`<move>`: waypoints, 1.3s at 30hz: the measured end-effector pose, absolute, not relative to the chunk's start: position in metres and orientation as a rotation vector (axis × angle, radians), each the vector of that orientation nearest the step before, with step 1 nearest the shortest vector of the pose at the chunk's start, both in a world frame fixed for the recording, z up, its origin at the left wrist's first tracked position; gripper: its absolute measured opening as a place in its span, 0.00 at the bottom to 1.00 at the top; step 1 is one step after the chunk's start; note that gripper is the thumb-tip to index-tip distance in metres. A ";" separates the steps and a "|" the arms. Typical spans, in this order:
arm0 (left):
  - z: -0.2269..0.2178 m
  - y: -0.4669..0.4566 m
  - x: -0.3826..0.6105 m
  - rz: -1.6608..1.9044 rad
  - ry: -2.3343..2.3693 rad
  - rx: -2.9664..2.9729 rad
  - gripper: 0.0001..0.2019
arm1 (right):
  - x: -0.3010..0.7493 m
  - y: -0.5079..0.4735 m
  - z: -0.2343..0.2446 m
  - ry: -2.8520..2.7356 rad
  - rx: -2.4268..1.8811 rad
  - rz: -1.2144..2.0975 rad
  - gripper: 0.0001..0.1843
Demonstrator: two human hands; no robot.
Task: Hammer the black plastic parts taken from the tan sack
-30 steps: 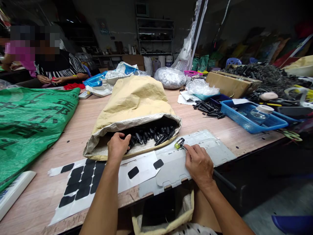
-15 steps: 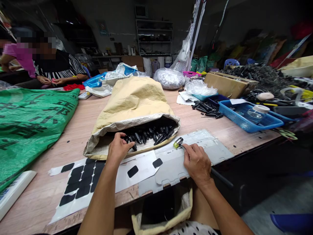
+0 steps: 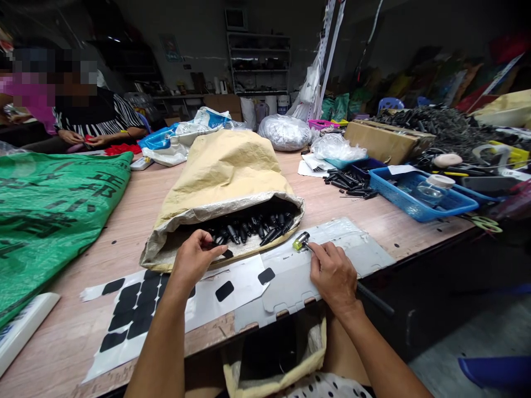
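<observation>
A tan paper sack (image 3: 224, 177) lies on its side on the wooden table (image 3: 136, 204), its mouth full of several black plastic parts (image 3: 253, 226). My left hand (image 3: 193, 261) is closed around one black part at the sack's mouth. My right hand (image 3: 334, 276) rests on a grey plastic sheet (image 3: 332, 249) and grips the black handle of a small hammer (image 3: 301, 241) with a yellow and black head. A white backing sheet with several black oval stickers (image 3: 136, 309) lies in front of my left arm.
A green woven bag (image 3: 50, 204) covers the table's left. Blue baskets (image 3: 423, 196), loose black parts (image 3: 352, 185), a cardboard box (image 3: 385, 141) and a heap of black pieces sit at right. A person in a striped top (image 3: 95, 116) works at the far left. An open sack (image 3: 274, 359) hangs below the table edge.
My left hand has drawn back out of the sack's mouth toward me with a black part in its fingers. My right hand and the hammer have hardly moved.
</observation>
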State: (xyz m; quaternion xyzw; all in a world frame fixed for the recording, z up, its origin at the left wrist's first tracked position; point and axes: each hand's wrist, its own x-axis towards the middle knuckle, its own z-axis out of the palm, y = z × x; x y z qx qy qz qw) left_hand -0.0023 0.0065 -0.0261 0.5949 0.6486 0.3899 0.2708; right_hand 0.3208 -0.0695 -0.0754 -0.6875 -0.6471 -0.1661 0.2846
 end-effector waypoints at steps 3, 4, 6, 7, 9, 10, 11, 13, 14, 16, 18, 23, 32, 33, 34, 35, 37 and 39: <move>-0.021 -0.006 0.011 1.214 1.601 1.369 0.26 | 0.321 -0.069 -0.075 -1.736 -1.849 -0.441 0.15; -0.019 -0.012 0.018 1.214 1.553 1.323 0.27 | 0.321 -0.069 -0.075 -1.738 -1.855 -0.438 0.15; -0.020 -0.023 0.037 1.150 1.484 1.308 0.25 | 0.321 -0.069 -0.075 -1.738 -1.866 -0.434 0.15; -0.022 -0.029 0.047 1.108 1.462 1.322 0.22 | 0.321 -0.069 -0.075 -1.737 -1.869 -0.432 0.15; -0.031 -0.037 0.065 1.037 1.434 1.363 0.18 | 0.321 -0.069 -0.074 -1.736 -1.870 -0.431 0.15; -0.036 -0.040 0.072 1.010 1.432 1.396 0.17 | 0.321 -0.070 -0.074 -1.735 -1.870 -0.431 0.15; -0.041 -0.043 0.076 0.989 1.436 1.438 0.15 | 0.321 -0.070 -0.074 -1.736 -1.870 -0.431 0.15; -0.048 -0.045 0.080 0.954 1.462 1.546 0.14 | 0.321 -0.070 -0.074 -1.738 -1.866 -0.431 0.15; -0.050 -0.046 0.080 0.936 1.476 1.603 0.13 | 0.321 -0.070 -0.074 -1.740 -1.861 -0.429 0.15; -0.050 -0.046 0.076 0.900 1.477 1.700 0.12 | 0.320 -0.070 -0.074 -1.740 -1.855 -0.424 0.16; -0.048 -0.047 0.072 0.870 1.462 1.782 0.11 | 0.320 -0.070 -0.074 -1.732 -1.859 -0.417 0.16; -0.051 -0.051 0.066 0.853 1.417 1.915 0.10 | 0.323 -0.070 -0.075 -1.741 -1.859 -0.369 0.15; -0.059 -0.055 0.066 0.825 1.344 1.983 0.10 | 0.328 -0.073 -0.059 -1.654 -1.637 -0.024 0.19; -0.059 -0.055 0.067 0.823 1.350 1.982 0.09 | 0.325 -0.077 -0.055 -1.641 -1.573 0.037 0.19; -0.059 -0.055 0.067 0.822 1.356 1.981 0.09 | 0.320 -0.081 -0.050 -1.638 -1.512 0.104 0.19; -0.058 -0.055 0.068 0.825 1.362 1.980 0.09 | 0.314 -0.085 -0.046 -1.643 -1.459 0.170 0.18; -0.058 -0.055 0.069 0.835 1.362 1.981 0.08 | 0.302 -0.094 -0.040 -1.677 -1.391 0.276 0.18; -0.058 -0.055 0.069 0.838 1.353 1.979 0.08 | 0.290 -0.102 -0.037 -1.722 -1.357 0.332 0.19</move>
